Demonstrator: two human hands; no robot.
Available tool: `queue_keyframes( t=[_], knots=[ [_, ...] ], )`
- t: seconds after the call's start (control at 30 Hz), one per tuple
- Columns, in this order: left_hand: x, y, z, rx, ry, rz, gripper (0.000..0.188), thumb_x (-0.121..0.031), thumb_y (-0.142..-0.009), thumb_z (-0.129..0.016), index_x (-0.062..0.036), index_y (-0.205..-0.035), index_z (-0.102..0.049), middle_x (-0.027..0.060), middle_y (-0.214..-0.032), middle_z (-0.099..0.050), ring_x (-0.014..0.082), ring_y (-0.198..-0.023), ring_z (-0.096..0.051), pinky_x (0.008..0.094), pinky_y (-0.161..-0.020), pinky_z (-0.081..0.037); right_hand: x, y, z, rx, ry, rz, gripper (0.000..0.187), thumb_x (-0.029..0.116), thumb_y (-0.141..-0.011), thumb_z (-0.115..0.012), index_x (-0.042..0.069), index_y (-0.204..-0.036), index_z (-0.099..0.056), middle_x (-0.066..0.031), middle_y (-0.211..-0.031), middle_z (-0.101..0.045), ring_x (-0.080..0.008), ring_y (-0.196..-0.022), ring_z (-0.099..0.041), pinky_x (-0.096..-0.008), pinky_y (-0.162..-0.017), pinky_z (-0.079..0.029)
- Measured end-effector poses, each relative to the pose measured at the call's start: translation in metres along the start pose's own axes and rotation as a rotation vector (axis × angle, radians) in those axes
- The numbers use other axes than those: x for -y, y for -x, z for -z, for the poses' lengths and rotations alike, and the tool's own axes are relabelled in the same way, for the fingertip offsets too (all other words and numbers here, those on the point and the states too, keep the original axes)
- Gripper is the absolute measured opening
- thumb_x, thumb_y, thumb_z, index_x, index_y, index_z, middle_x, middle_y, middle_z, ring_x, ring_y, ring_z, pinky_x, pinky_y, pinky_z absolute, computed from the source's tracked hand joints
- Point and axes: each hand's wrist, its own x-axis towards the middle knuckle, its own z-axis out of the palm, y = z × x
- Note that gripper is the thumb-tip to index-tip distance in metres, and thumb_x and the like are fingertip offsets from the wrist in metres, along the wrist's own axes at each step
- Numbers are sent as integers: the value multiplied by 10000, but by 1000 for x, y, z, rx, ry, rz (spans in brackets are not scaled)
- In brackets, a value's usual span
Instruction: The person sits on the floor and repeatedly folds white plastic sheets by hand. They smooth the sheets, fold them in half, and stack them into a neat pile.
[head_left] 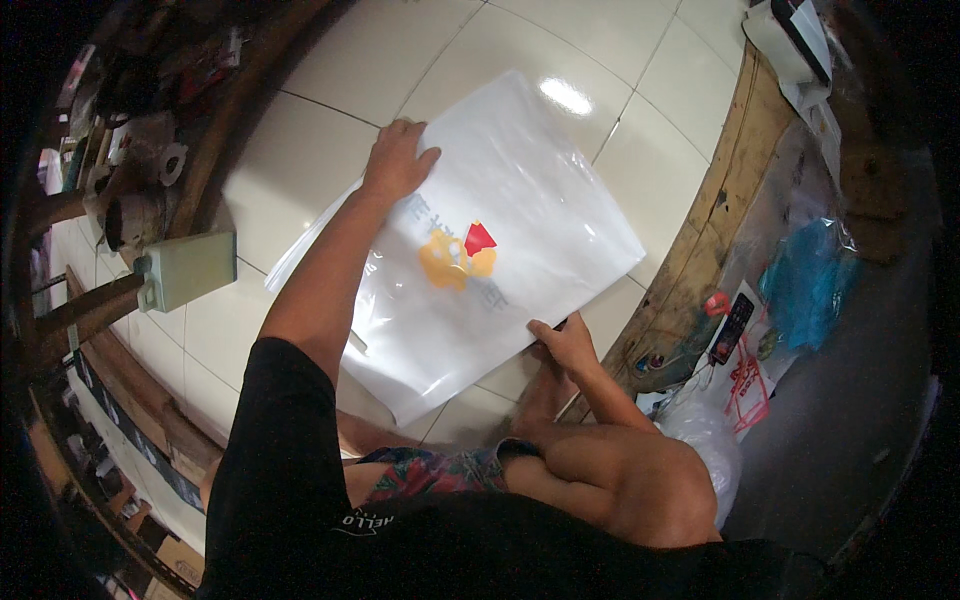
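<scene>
A wide, flat stack of glossy white plastic bags (460,330) lies tilted across the middle, over the tiled floor and in front of my knees. It bears a yellow and red printed picture with faint grey lettering. Layered edges show at its left side. At its far left edge, my left hand (398,162) is closed with bent fingers on the plastic, the thumb lying on top. My right hand (568,345) pinches the near right edge, thumb above and the other fingers mostly hidden beneath.
Pale floor tiles (330,130) surround the bags. To the left stand a pale green jerrycan (190,270) and dark wooden shelving. On the right, a worn wooden beam (690,270) runs beside a black remote control (733,325), blue plastic (810,285) and a clear bag (705,440).
</scene>
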Motion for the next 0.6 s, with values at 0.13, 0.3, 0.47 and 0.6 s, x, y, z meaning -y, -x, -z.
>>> queue_keyframes(
  t=[0.13, 0.3, 0.47, 0.6],
  knots=[
    [-8, 3, 5, 48, 157, 84, 633, -365, -907, -627, 32, -1378, -478, 243, -1360, -502, 391, -1284, -451, 440, -1106, -360, 19, -7, 42, 223, 85, -130, 633, 393, -811, -759, -53, -1214, -564, -238, -1128, -665, -338, -1069, -643, -414, -943, -486],
    [33, 65, 24, -296, 170, 243, 687, -370, -929, -602, 72, -1416, -404, 279, -1392, -474, 407, -1313, -427, 447, -1133, -326, 81, -47, 123, -446, 368, 277, 582, 303, -842, -746, -50, -1248, -523, -205, -1097, -622, -290, -988, -618, -404, -867, -495],
    [48, 216, 33, -608, 86, 793, 764, -354, -854, -664, 113, -1396, -396, 336, -1368, -422, 472, -1299, -380, 519, -1115, -290, 171, -121, 125, -315, 605, 561, 671, 368, -876, -710, -41, -1352, -473, -244, -1192, -590, -323, -1060, -604, -409, -888, -495],
    [64, 322, -13, -252, 112, 1309, 901, -489, -765, -740, 145, -1332, -444, 385, -1294, -461, 498, -1209, -471, 511, -1066, -372, 181, -196, 97, 19, 677, 397, 591, 363, -862, -694, -21, -1283, -539, -277, -1208, -577, -393, -1118, -593, -436, -940, -491]
  ],
)
